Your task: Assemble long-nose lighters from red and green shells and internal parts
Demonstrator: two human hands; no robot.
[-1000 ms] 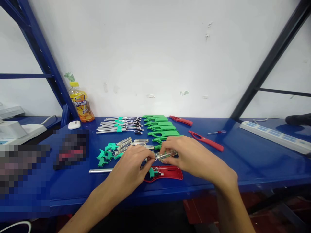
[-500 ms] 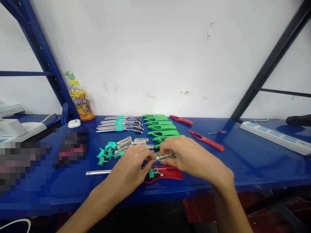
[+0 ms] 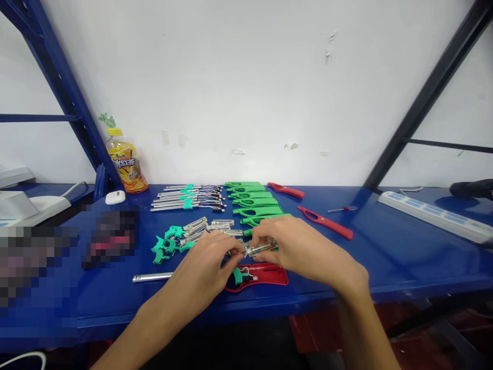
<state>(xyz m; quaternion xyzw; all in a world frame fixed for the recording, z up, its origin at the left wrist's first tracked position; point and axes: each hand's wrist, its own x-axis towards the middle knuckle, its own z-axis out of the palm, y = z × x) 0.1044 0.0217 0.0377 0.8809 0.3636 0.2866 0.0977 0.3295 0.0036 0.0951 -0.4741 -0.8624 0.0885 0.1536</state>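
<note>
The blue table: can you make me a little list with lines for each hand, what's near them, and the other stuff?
Left hand: fingertips at one end of a clear tube; grip too small to tell
Right hand: holds the clear tube
Just below the hands: open red shell with a teal piece in it
Behind the hands: green shells, metal rods
Right side: two closed-looking red shells, screwdriver, power strip
Back left: drink bottle, upright, yellow cap

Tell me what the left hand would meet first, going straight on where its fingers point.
Probably the clear tube held by the right hand; it lies close ahead of the left hand, contact unclear.
</note>
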